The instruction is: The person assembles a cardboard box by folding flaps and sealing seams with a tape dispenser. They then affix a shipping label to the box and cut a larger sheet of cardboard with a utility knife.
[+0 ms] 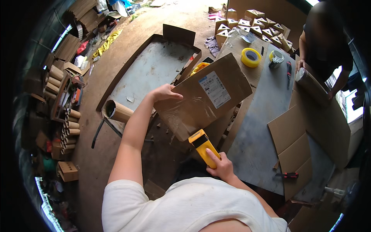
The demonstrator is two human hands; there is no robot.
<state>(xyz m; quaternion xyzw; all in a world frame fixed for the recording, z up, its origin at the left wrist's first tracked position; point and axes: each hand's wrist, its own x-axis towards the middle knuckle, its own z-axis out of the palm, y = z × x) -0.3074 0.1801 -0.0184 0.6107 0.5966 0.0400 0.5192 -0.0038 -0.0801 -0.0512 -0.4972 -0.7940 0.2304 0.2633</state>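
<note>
My left hand (pixel 167 94) grips the upper left edge of a brown cardboard box (pixel 181 116), thumb on its front face. The box is tilted and carries a white printed label (pixel 215 90) with a blue corner; clear tape shines on its lower part. My right hand (pixel 222 167) is wrapped around a yellow hand-held tool (pixel 203 149) with a black band, whose exact kind I cannot make out. The tool's head lies close to the box's lower edge; whether they touch is unclear.
At right a worktable (pixel 253 135) bears yellow tape (pixel 251 57), another tape roll (pixel 276 58), cutters and flat cardboard (pixel 290 143). A person (pixel 324 50) handles a wrapped bundle there. A shallow tray (pixel 150 62) stands ahead; cardboard tubes (pixel 70 129) are stacked left.
</note>
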